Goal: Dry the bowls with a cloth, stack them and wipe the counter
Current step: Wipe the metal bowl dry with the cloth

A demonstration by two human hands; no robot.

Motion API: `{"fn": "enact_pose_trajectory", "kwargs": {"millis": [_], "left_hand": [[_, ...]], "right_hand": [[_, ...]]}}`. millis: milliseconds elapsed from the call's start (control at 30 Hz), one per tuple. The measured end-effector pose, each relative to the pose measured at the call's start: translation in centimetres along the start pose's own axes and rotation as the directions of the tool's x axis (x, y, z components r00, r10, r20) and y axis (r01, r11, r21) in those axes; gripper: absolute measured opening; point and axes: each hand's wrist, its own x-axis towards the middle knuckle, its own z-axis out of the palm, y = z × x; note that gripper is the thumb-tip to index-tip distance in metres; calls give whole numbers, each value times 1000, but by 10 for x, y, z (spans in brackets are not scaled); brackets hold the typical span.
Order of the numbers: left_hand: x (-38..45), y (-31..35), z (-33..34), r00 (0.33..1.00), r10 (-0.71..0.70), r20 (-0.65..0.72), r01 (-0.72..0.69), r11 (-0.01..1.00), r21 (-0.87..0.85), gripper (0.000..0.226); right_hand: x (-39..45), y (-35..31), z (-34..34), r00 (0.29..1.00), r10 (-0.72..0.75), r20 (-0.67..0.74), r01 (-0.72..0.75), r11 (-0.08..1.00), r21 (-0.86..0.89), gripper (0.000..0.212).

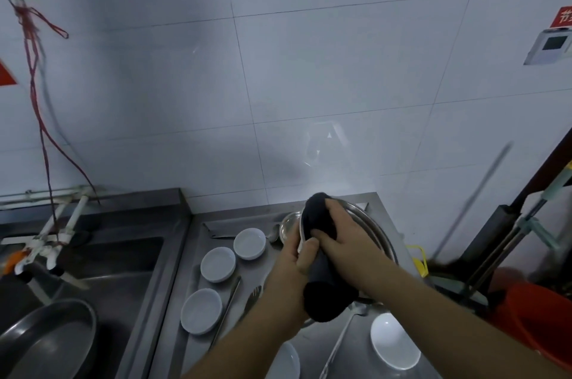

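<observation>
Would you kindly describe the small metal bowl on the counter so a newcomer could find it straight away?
Start at the steel counter right of the sink and look to its back edge by the tiled wall. Beside the big metal basin, just behind the left hand, sits the small metal bowl. It is the only shiny steel dish; the other small dishes are white.

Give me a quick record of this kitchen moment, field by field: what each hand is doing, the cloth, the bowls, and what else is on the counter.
left hand: grips the rim of a white bowl held on edge
right hand: presses the dark cloth into that bowl
cloth: wrapped over the bowl, tail hanging below the hands
small white dishes: three in a diagonal row, unstacked
other white bowls: one at right, one at bottom edge
counter: steel, also holding tongs and a fork
stacking: not yet done
</observation>
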Motion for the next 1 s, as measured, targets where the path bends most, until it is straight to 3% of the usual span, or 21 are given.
{"fn": "enact_pose_trajectory", "kwargs": {"millis": [100,200,367,467,533,567,600,633,667,700,833,1000], "left_hand": [[-7,-4,8,997,-52,-59,53,999,11,41],[-8,-3,9,993,-8,-114,8,1000,4,37],[1,12,2,981,140,-136,-130,988,77,39],[6,16,-2,971,217,-97,-192,957,217,47],[9,16,-6,964,249,-97,-208,928,309,55],[10,15,-7,962,256,-91,-207,909,362,58],[11,14,-8,963,260,-73,-206,884,420,60],[11,13,-9,964,262,-45,-209,851,482,61],[11,12,-9,966,260,-10,-213,813,542,62],[10,11,-10,967,255,24,-219,774,594,62],[8,13,-12,964,221,148,-257,637,726,63],[2,13,-13,950,163,266,-309,600,738,71]], "right_hand": [[21,-1,-7,1000,-25,-4,21,923,-385,45],[31,0,-19,998,-45,46,64,771,-633,37],[24,-4,-21,989,72,129,50,656,-753,37],[16,-7,-13,950,158,269,140,553,-821,55],[6,-17,-7,950,235,205,-45,754,-655,62],[1,-24,-4,936,321,145,-239,880,-410,59],[-2,-29,-1,904,410,121,-399,911,-104,56],[-4,-33,0,834,532,143,-551,800,238,57],[-6,-36,1,785,589,192,-598,642,479,60],[-5,-34,0,777,584,236,-589,541,600,66],[0,-34,-10,797,562,222,-511,431,744,92],[6,-34,-28,808,554,199,-451,365,814,102]]}}
